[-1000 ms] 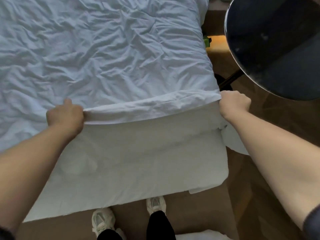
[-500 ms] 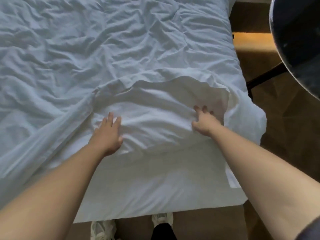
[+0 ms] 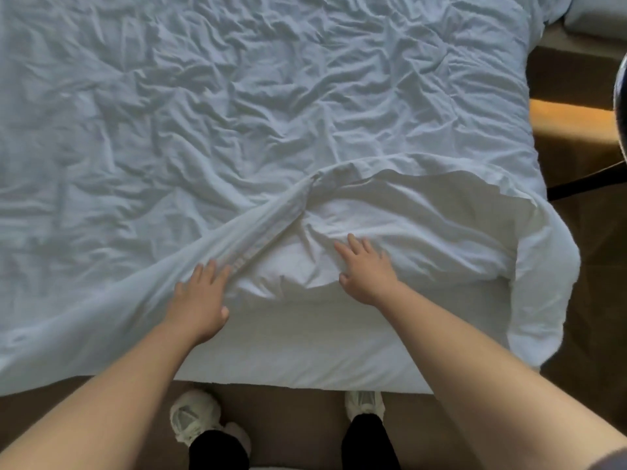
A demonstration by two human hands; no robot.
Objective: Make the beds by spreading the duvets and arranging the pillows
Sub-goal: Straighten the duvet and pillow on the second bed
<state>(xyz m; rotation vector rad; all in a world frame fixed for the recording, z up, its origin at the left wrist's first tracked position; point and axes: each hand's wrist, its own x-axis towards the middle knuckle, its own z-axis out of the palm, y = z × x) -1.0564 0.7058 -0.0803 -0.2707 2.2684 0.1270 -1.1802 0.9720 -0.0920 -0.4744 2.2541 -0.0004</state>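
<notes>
A wrinkled white duvet [image 3: 258, 106] covers most of the bed, its near edge running diagonally from the lower left up to the middle. Below that edge lies bare white sheet [image 3: 390, 212] on the mattress [image 3: 305, 354]. My left hand [image 3: 200, 296] rests flat, fingers apart, on the duvet's near edge. My right hand [image 3: 368, 268] lies flat and spread on the creased sheet. Neither hand grips fabric. The duvet's right corner [image 3: 543, 283] hangs over the bed's side. A pillow [image 3: 597, 11] shows at the far top right.
Brown floor [image 3: 583, 266] runs along the bed's right side and foot. A dark round object [image 3: 622, 106] on a black leg [image 3: 587, 181] pokes in at the right edge. My two white shoes [image 3: 193, 418] stand at the bed's foot.
A second ago both hands were shut on the duvet's folded edge. They let go, opened and now lie flat; the edge has slid back into a diagonal. The view has shifted forward and left.
</notes>
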